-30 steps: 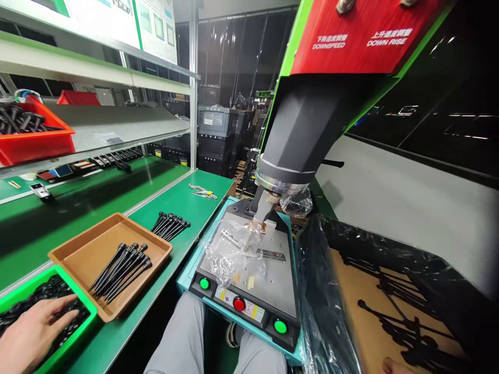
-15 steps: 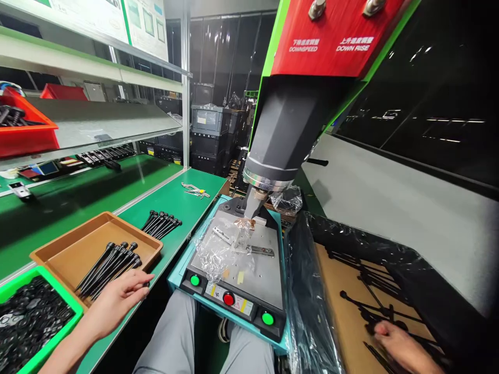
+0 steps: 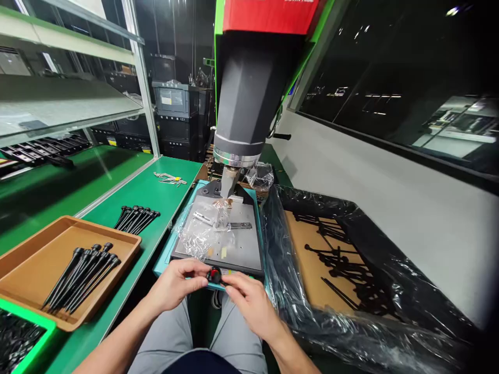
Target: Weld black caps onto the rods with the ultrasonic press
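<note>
Low over the front of the press base, my left hand (image 3: 180, 283) and my right hand (image 3: 250, 300) meet, fingertips pinched at a small black ring-shaped part (image 3: 209, 275). Red shows through its middle; whether a second piece is joined to it is too small to tell. Behind the hands lies the metal plate (image 3: 241, 246) of the press, with clear plastic film (image 3: 197, 236) around its fixture. The horn (image 3: 228, 183) of the press points down at that fixture. My fingers partly cover the front panel and its buttons.
Left, a brown tray (image 3: 23, 240) holds several black rods (image 3: 83, 275); more rods (image 3: 137, 218) lie behind it on the green bench. A green bin (image 3: 39, 317) of small black parts stands nearer. Right is a plastic-lined box (image 3: 286, 265) with black stemmed parts (image 3: 343, 259). Pliers (image 3: 170, 178) lie farther back.
My left hand has come from beside the brown tray, and my right hand out of the lined box; both now meet at the black ring-shaped part. The view has turned right.
</note>
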The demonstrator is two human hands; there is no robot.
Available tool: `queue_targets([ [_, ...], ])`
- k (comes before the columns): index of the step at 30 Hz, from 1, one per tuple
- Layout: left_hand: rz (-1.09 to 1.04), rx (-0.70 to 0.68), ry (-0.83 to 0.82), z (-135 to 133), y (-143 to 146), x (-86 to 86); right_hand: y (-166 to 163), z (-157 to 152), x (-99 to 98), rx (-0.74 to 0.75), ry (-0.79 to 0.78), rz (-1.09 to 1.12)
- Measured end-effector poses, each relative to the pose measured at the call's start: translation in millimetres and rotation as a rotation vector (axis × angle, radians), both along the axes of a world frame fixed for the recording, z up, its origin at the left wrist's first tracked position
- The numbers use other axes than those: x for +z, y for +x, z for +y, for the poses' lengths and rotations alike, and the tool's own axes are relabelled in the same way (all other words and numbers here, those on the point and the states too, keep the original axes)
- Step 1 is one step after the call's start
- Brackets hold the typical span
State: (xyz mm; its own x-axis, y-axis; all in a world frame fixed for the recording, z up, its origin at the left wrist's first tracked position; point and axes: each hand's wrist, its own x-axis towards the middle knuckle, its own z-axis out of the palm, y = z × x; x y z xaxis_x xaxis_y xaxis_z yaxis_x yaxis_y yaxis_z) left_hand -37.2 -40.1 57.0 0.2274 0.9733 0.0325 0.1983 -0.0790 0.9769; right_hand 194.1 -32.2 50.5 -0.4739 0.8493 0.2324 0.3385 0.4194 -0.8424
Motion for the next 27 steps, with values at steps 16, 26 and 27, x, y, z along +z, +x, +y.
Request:
queue_targets([
  [16,0.064,-0.045,0.029,0,-17,-4.6,-23,10,-29.9,0.151,-0.602,0.22],
  [26,-0.087,-0.016,-0.019,9,-15,-18.8,-36,5,-45.0,0.026,-0.301,0.255],
  [27,-0.088,-0.024,-0.017,9,-13,-20.6,-37,6,-49.2,0.034,-0.41,0.316],
])
